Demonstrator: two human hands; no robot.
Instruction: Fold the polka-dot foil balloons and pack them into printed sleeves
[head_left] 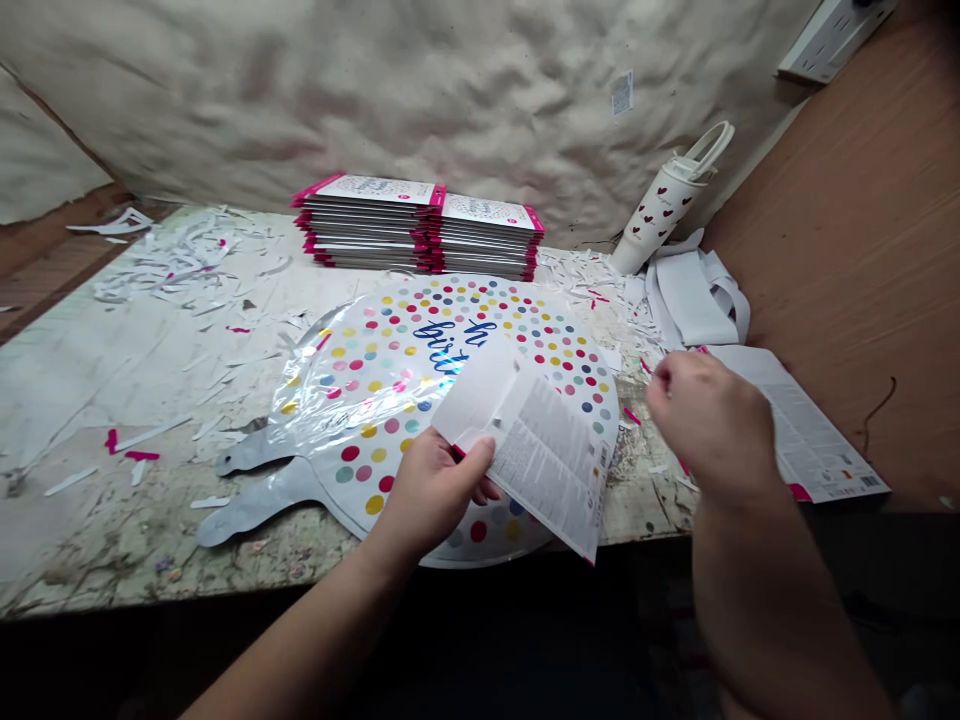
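Observation:
My left hand (439,490) is closed on the edge of a printed card packet (551,455), white and grey with small text and a flap at its upper end. The packet is tilted above flat foil balloons (390,390) with coloured dots and blue lettering, and it covers part of the writing. Two silvery balloon tails (262,505) stick out to the left. My right hand (709,415) is raised to the right of the balloons with its fingers curled together. Whatever they pinch, if anything, is hidden. Behind that hand lies another printed packet (795,420).
Two stacks of pink-edged packets (367,230) stand at the back against the covered wall. A white tumbler with hearts (660,215) leans at the back right, beside a roll of white strip (697,295). Paper scraps (165,265) litter the worktable (67,370). A wooden board (885,230) rises at right.

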